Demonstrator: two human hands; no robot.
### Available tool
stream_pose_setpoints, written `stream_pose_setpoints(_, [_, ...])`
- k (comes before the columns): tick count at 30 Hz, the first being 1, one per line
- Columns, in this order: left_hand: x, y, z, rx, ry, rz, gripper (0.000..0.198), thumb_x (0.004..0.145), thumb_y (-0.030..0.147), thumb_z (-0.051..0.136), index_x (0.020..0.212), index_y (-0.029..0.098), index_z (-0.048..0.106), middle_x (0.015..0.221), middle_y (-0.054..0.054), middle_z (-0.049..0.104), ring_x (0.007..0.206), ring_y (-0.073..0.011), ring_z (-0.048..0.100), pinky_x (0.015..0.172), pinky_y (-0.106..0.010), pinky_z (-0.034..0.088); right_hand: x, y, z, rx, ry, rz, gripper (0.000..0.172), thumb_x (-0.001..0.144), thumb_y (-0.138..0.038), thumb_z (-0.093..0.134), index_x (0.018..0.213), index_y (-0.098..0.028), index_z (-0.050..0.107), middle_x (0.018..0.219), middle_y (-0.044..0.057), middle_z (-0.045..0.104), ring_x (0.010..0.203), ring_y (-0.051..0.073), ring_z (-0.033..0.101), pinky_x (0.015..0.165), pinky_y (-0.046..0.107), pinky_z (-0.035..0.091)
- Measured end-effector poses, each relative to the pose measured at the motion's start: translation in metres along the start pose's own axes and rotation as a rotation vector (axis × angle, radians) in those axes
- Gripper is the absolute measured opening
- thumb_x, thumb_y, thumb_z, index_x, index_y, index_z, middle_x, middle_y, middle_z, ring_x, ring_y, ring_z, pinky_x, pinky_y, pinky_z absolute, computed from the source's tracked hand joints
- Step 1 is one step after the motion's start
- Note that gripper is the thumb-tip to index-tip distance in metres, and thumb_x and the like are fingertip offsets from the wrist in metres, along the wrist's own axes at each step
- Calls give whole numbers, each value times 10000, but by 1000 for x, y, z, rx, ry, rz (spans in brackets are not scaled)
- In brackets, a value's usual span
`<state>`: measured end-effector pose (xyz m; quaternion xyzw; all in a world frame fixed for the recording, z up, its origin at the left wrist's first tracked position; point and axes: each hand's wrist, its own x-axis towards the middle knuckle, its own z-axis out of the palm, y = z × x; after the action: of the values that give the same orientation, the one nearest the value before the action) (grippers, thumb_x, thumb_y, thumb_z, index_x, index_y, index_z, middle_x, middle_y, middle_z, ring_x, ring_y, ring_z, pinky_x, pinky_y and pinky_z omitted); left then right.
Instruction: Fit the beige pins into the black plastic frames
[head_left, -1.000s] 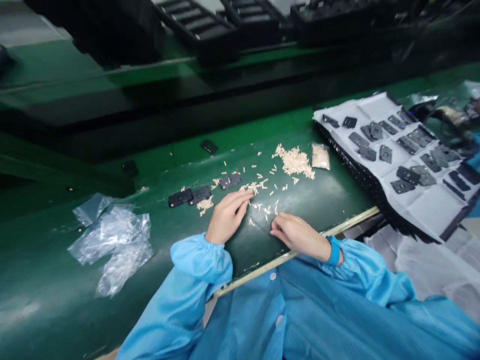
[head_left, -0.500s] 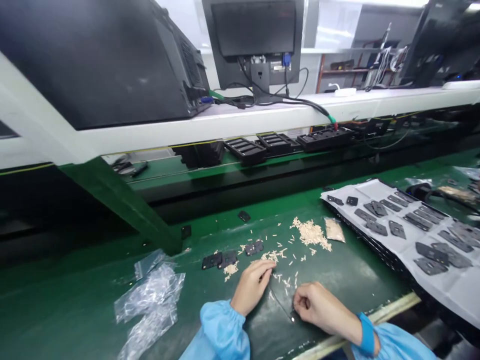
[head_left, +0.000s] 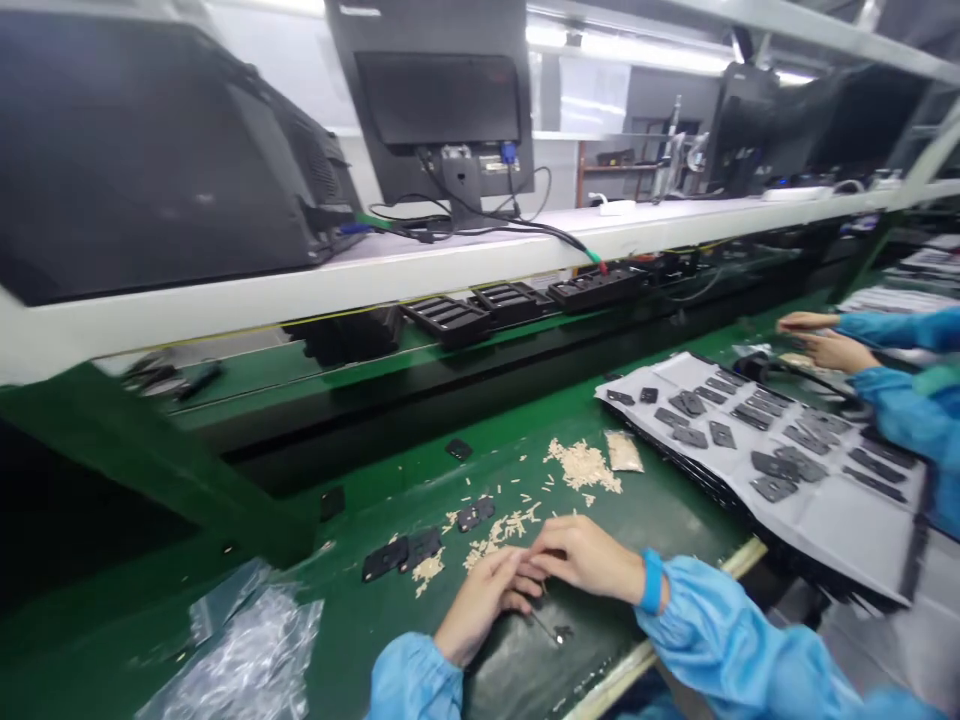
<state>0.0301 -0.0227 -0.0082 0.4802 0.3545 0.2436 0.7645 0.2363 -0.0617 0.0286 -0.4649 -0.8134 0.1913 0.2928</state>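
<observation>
Along a green-topped assembly bench (head_left: 660, 530), a crumpled clear plastic bag (head_left: 232, 650) lies at far left, near two black plastic parts (head_left: 401, 552) and a third black part (head_left: 475, 513). The person's left hand (head_left: 480, 605), in a blue sleeve, curls low over the bench, while the right hand (head_left: 581, 560), with a blue wristband (head_left: 651, 581), reaches across to meet it. Their fingers are bunched narrowly and nearly touch, but whether they hold anything cannot be told. Just below them lies a small metal piece (head_left: 551, 628), too small to identify. Loose cream slivers (head_left: 495, 535) are scattered just beside the hands, beneath a heap of slivers (head_left: 583, 466) and a small clear packet (head_left: 624, 451). Farther right, black parts rest on a grey sheet (head_left: 847, 530), and a co-worker's hands (head_left: 829, 340) work beyond it. A brushing sleeve or sudden hand movement could scatter the slivers, and either could push the metal piece toward the pale bench edge (head_left: 645, 650) and over it.
</observation>
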Motion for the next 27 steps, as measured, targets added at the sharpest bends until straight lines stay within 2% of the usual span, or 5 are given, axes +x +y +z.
stream_pose_setpoints(7, [2,18,-22,-203,274,-29,331,732,287,883,994,138,745,911,-42,724,754,-95,683,627,-139,579,48,17,21,-466,-5,-331,301,1080,-304,402,1083,-208,688,960,42,730,850,182,614,726,322,434])
stream_pose_setpoints(14, [8,24,-39,-260,501,-6,330,650,110,861,962,146,761,900,-31,733,744,-88,677,643,-119,593,76,32,30,-464,-118,-406,349,1089,-205,319,1220,-212,643,1158,46,725,997,167,604,811,314,443])
stream_pose_setpoints(20, [11,16,-44,-105,531,-28,553,500,293,972,979,158,729,890,-19,747,757,-103,690,697,-137,603,61,32,44,-16,-41,-137,336,1057,-374,442,1186,-195,694,1128,65,753,1024,169,660,901,280,487])
stream_pose_setpoints(24, [11,14,-46,80,577,-11,692,424,454,983,975,172,673,861,-20,748,778,-131,708,709,-156,604,60,34,55,482,-16,270,308,914,-449,679,1047,-173,707,908,18,750,845,132,703,774,208,529])
stream_pose_setpoints(27, [13,13,-49,204,539,31,707,397,509,972,933,174,655,844,-29,741,791,-161,717,730,-198,615,64,39,56,606,-92,392,248,827,-383,775,922,-164,708,797,-12,713,773,125,684,696,191,515])
